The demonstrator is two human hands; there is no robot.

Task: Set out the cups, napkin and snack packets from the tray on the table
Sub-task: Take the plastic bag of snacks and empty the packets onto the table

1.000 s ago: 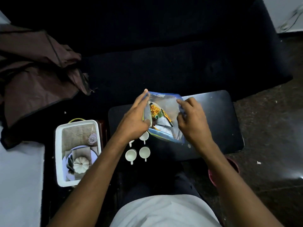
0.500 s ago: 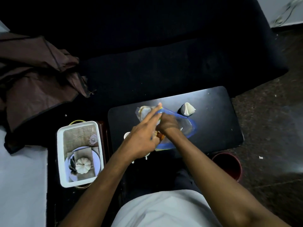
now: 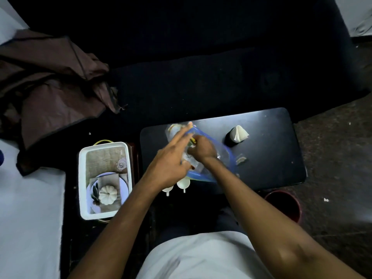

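A clear plastic bag with a blue rim (image 3: 225, 156) lies on the small black table (image 3: 271, 162). My right hand (image 3: 201, 148) is pushed inside the bag's mouth among the snack packets; its fingers are hidden. My left hand (image 3: 171, 164) rests over the bag's left side, fingers spread, holding the edge. Small white cups (image 3: 183, 183) stand at the table's near left edge, partly under my left wrist. A folded white napkin (image 3: 240, 133) stands in a dark holder at the table's back right. A small packet (image 3: 240, 160) lies on the table right of the bag.
A white tray (image 3: 82, 178) to the left holds a plate, a folded cloth, a white pumpkin ornament and a small glass. A dark sofa runs behind the table with brown cloth (image 3: 50, 87) on its left. A dark red bin (image 3: 283, 204) stands at the table's near right corner.
The bag went from upright between both hands to lying on the table. My right hand went into its mouth. The napkin became visible at the back right.
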